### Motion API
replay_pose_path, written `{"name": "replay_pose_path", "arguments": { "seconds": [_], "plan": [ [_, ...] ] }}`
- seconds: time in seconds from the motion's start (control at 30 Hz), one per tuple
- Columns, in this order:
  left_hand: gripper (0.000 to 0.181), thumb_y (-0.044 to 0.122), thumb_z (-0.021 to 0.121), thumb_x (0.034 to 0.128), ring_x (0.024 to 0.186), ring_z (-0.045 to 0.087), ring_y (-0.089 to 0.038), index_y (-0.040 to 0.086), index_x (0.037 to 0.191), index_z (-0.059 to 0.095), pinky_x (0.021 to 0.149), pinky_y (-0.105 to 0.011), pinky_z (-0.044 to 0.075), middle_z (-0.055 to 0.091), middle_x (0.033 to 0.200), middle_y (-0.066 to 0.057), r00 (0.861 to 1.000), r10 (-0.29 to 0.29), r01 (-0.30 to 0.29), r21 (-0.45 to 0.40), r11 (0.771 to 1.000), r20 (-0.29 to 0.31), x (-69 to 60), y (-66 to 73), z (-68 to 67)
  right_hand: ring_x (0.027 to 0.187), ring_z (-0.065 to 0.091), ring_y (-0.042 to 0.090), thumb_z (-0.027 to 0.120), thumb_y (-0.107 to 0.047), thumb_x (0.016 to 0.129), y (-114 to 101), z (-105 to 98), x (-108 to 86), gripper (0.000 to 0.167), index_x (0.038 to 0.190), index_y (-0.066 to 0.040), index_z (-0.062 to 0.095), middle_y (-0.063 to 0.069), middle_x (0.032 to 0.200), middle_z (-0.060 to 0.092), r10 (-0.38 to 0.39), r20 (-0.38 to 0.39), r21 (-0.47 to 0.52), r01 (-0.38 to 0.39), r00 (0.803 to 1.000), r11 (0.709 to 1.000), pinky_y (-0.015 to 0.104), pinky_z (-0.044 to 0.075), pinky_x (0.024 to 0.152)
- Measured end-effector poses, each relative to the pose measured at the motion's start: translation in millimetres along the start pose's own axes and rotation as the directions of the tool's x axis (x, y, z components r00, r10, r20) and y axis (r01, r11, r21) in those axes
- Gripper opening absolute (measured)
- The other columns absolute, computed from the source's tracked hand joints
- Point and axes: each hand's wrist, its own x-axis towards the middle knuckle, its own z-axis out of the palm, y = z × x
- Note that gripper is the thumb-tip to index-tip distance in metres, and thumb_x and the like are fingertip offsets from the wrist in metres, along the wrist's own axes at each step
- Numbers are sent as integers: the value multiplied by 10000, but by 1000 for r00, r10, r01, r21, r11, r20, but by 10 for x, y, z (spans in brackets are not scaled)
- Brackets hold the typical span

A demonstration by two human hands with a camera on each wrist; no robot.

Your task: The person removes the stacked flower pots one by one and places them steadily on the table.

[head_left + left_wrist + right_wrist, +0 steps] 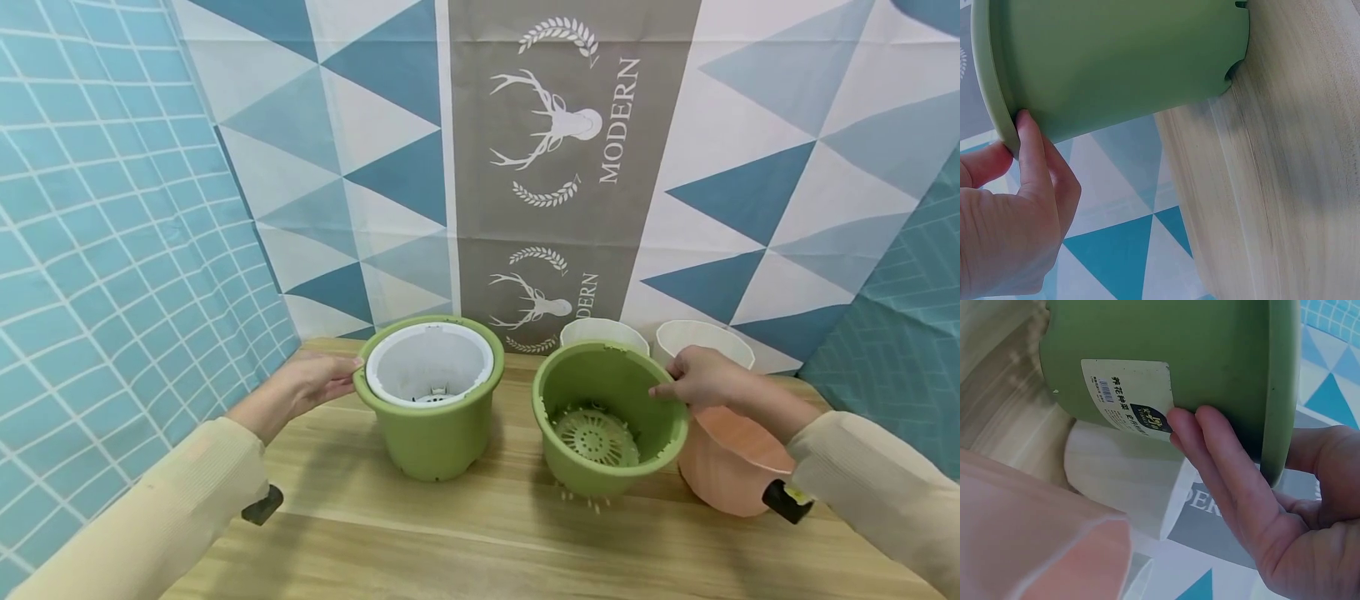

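On the left stands an upright green flowerpot (438, 442) with a white inner pot (390, 358) nested inside it. My left hand (315, 383) pinches its rim, thumb on top and fingers under the lip, as the left wrist view shows. To the right, a second green flowerpot (600, 483) leans toward me, its slotted bottom and some pale bits showing inside. The right hand (701, 379) grips that pot's rim, with fingers along the outer wall near a white label (1129, 394). Pale granules (588, 500) blur below the pot's base; I cannot tell whether it touches the table.
An orange-pink pot (727, 467) stands right of the tilted pot, beneath my right forearm. Two white pots (600, 329) (693, 333) are behind, against the patterned wall covering (562, 192). Everything stands on a wood-grain tabletop (450, 533). Blue tiled sheeting (112, 208) borders the left side.
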Motion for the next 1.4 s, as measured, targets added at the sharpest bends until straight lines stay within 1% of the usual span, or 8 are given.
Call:
{"name": "replay_pose_path", "arguments": {
  "seconds": [0.13, 0.27, 0.5, 0.67, 0.87, 1.1, 1.23, 1.4],
  "plan": [
    [527, 87, 546, 970, 754, 647, -8, -141, 1396, 337, 777, -127, 604, 624, 839, 54, 1000, 0, 0, -9, 1000, 0, 1, -2, 8, 553, 621, 56, 637, -171, 910, 17, 20, -2, 237, 789, 18, 713, 23, 645, 704, 23, 8, -9, -23, 1000, 1000, 221, 580, 549],
    [524, 90, 543, 973, 747, 645, -7, -144, 1395, 338, 767, -129, 606, 623, 834, 57, 1000, 1, -1, -5, 1000, -5, -8, -4, 1, 569, 641, 60, 620, -140, 912, 22, 48, 9, 228, 835, 54, 709, 59, 679, 720, 33, 34, 28, -34, 999, 999, 231, 608, 571],
    [498, 87, 545, 971, 752, 653, -13, -134, 1378, 362, 784, -132, 606, 629, 831, 53, 1000, -4, 4, -10, 1000, -3, -3, 10, -7, 586, 669, 90, 595, -106, 925, 88, 118, 2, 230, 849, 91, 683, 97, 695, 725, 19, 47, 31, -20, 999, 999, 258, 624, 583],
    [527, 90, 542, 973, 759, 648, -9, -139, 1399, 330, 776, -128, 604, 624, 838, 57, 1000, -3, 3, -6, 1000, 6, 6, 10, -13, 631, 693, 111, 572, -90, 942, 105, 132, -15, 233, 910, 117, 673, 142, 757, 736, 51, 76, 91, -58, 996, 994, 273, 638, 617],
    [537, 86, 537, 975, 761, 646, -14, -146, 1404, 312, 777, -136, 607, 621, 845, 49, 1000, -6, 6, -13, 1000, 16, 12, -3, -23, 649, 709, 131, 540, -66, 956, 109, 149, -9, 240, 968, 154, 636, 144, 774, 738, 91, 117, 169, -110, 989, 980, 278, 646, 641],
    [535, 92, 538, 976, 758, 646, -11, -147, 1400, 316, 781, -137, 607, 624, 841, 51, 1000, -8, 8, -9, 1000, 23, 8, -7, -23, 701, 724, 161, 456, -34, 988, 114, 170, -9, 269, 1018, 202, 581, 207, 846, 733, 95, 178, 249, -138, 980, 959, 331, 656, 701],
    [472, 88, 540, 974, 754, 649, -13, -128, 1361, 378, 779, -136, 607, 627, 836, 51, 1000, -9, 9, -13, 1000, 24, 1, -1, -23, 713, 723, 156, 440, -47, 1000, 113, 174, -18, 279, 1029, 194, 577, 176, 845, 738, 109, 198, 249, -157, 974, 956, 336, 654, 724],
    [241, 76, 537, 970, 734, 643, -13, -48, 1174, 503, 762, -123, 604, 621, 816, 48, 1000, -11, 12, -22, 1000, 16, 2, 6, -14, 726, 729, 172, 435, -57, 1004, 121, 181, -23, 291, 1033, 198, 573, 177, 848, 738, 107, 200, 265, -158, 974, 951, 337, 653, 728]
  ]
}}
